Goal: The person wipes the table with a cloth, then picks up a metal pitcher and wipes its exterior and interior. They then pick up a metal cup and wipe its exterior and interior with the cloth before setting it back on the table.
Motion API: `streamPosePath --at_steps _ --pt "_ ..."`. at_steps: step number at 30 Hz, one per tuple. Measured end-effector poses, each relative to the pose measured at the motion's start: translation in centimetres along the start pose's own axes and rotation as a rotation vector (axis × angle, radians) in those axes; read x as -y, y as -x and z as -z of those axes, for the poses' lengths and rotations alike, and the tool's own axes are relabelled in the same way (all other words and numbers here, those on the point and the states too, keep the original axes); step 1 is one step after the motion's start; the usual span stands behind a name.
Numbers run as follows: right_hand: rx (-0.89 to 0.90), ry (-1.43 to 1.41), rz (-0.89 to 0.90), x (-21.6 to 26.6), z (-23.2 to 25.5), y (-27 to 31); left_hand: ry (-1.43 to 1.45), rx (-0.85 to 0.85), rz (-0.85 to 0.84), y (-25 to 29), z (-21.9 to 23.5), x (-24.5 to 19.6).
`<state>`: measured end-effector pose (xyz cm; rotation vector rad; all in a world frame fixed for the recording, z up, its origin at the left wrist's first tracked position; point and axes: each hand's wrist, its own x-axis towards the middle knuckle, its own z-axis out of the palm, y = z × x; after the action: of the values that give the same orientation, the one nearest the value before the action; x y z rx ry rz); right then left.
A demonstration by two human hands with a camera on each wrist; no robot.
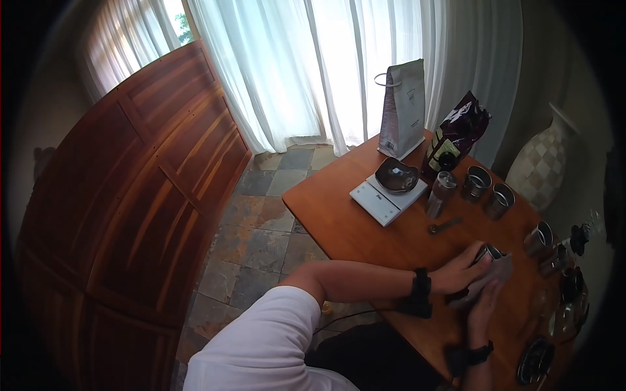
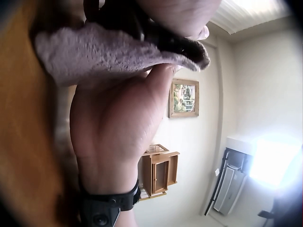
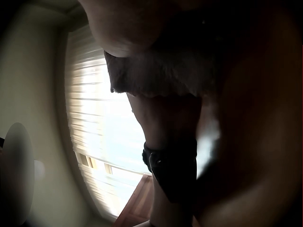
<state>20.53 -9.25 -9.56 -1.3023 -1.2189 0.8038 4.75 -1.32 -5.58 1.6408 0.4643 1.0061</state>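
Observation:
Over the table's near part, the left hand (image 1: 460, 274) grips a small metal cup (image 1: 489, 252), its rim facing up. The right hand (image 1: 482, 314) holds a greyish-lilac cloth (image 1: 501, 268) against the cup's side, and part of the cloth hangs between the palms. In the left wrist view the cloth (image 2: 99, 54) stretches between the left hand (image 2: 182, 14) above and the right hand (image 2: 118, 113) below, near a dark, shaded object. The right wrist view is dim; the cloth (image 3: 156, 73) shows under the right hand (image 3: 125, 23). Most fingertips are hidden.
Beyond the hands are a white scale (image 1: 380, 201) bearing a dark bowl (image 1: 398, 174), a cylindrical grinder (image 1: 442, 192), a spoon (image 1: 445, 225) and two bags. Several metal cups (image 1: 501, 200) and glass vessels line the right edge. A tall vase (image 1: 541, 159) stands behind.

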Motion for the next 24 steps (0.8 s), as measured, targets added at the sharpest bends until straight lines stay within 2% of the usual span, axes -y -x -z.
streamPosePath --at_steps 2,4,5,7,8,10,11,12,14,15,16,17,21,24 --pt "-0.022 -0.007 0.007 0.0 0.2 -0.2 0.052 0.065 0.091 0.1 0.1 -0.7" --pt "-0.038 -0.195 0.012 0.6 0.8 -0.7 0.082 0.082 0.097 0.3 0.0 -0.9" --pt "-0.038 -0.193 0.013 -0.1 1.4 -1.2 0.112 0.097 0.104 0.3 -0.1 -1.0" --pt "-0.044 -0.417 0.011 -1.9 2.8 -2.1 0.125 0.101 0.096 0.3 -0.2 -0.8" --pt "-0.048 -0.413 0.009 0.1 1.8 -2.0 0.14 0.11 0.091 0.3 -0.4 -0.7" --pt "0.0 -0.28 0.144 4.3 1.1 -2.3 0.157 0.138 0.102 0.3 0.1 -0.2" --pt "-0.009 -0.305 0.071 3.4 2.1 -2.7 0.178 0.17 0.112 0.1 -0.2 -0.6" --pt "-0.04 -0.325 -0.006 1.5 3.3 -3.0 0.343 0.22 0.257 0.0 0.1 -0.6" --pt "-0.128 -0.174 -0.028 3.1 3.6 -3.4 0.501 0.248 0.318 -0.9 0.5 0.9" --pt "-0.182 -0.148 -0.141 2.1 4.9 -3.9 0.488 0.204 0.286 -0.9 0.6 1.1" --pt "-0.274 -0.224 -0.148 1.8 5.3 -4.2 0.452 0.144 0.287 -0.8 0.8 1.2" --pt "-0.355 -0.309 -0.14 1.9 5.3 -4.6 0.537 0.118 0.318 -0.7 0.8 0.3" --pt "-0.505 -0.34 -0.017 2.8 5.0 -4.6 0.676 0.043 0.343 -0.8 1.2 -0.6" --pt "-0.17 0.039 0.227 3.4 3.6 -3.3 0.678 0.002 0.289 -1.2 1.1 -0.1"
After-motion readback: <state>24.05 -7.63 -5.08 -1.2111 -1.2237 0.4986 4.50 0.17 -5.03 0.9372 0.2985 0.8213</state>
